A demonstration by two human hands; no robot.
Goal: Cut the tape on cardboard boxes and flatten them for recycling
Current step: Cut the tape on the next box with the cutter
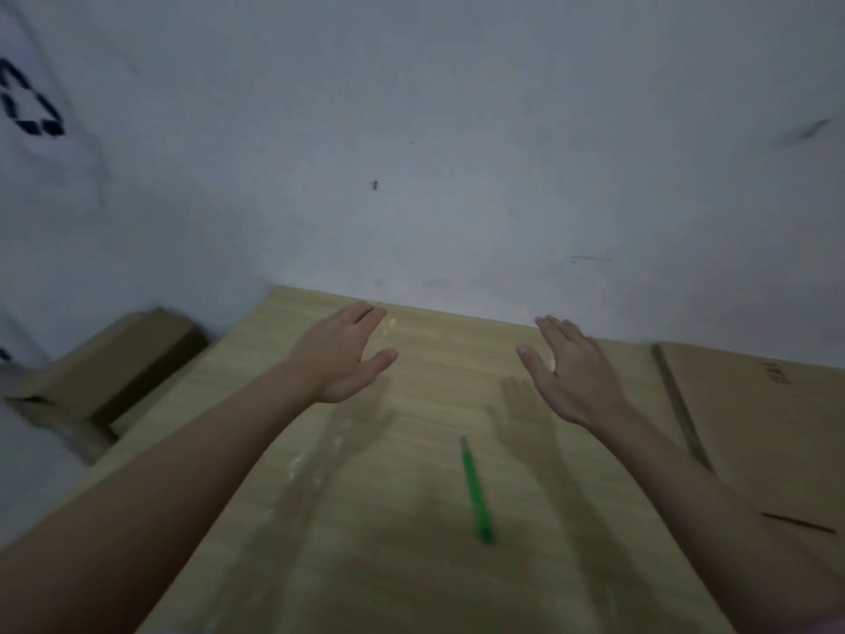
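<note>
head view: left hand (340, 354) and right hand (571, 368) hover spread, holding nothing; the flattened cardboard (754, 427) at right looks light and stiff, best gripped by its edges.

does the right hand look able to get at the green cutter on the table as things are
Probably yes: the right hand is open and holds nothing, and the green cutter lies bare on the table with nothing between them.

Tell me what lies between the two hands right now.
Only bare wooden table between left hand and right hand, in the head view.
</note>
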